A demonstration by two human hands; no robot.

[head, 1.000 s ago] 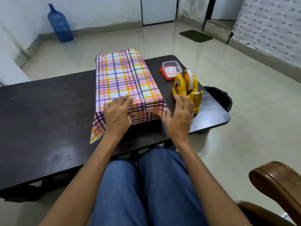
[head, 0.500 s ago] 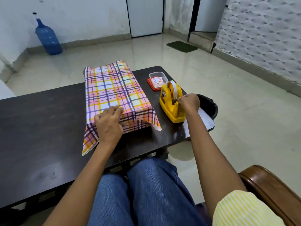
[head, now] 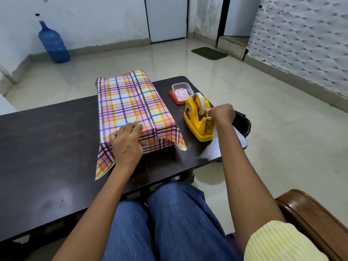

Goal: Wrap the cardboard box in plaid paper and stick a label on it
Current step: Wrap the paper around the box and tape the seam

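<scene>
Glossy pink plaid paper wrapping (head: pixel 131 108) covers the box; at its three o'clock, a shiny yellow plastic tape dispenser (head: pixel 197 119) on the matt dark wooden table (head: pixel 47 138).

1. The left hand (head: pixel 127 143) lay palm down, its fingers straight and close together, pressing flat on the near top edge of the plaid paper (head: pixel 131 102). Its thumb reached out to the right over the near face.
2. The left wrist was straight, and the bare left forearm ran back and down toward the body.
3. The right hand (head: pixel 222 113) was knuckles up with its fingers curled, thumb and forefinger pinching the tape (head: pixel 201 103) at its free end.
4. The bare right arm stretched forward, nearly straight, with a yellow-striped sleeve (head: pixel 278 242) at the upper arm.
5. The hands were well apart, the right one farther forward.
</scene>
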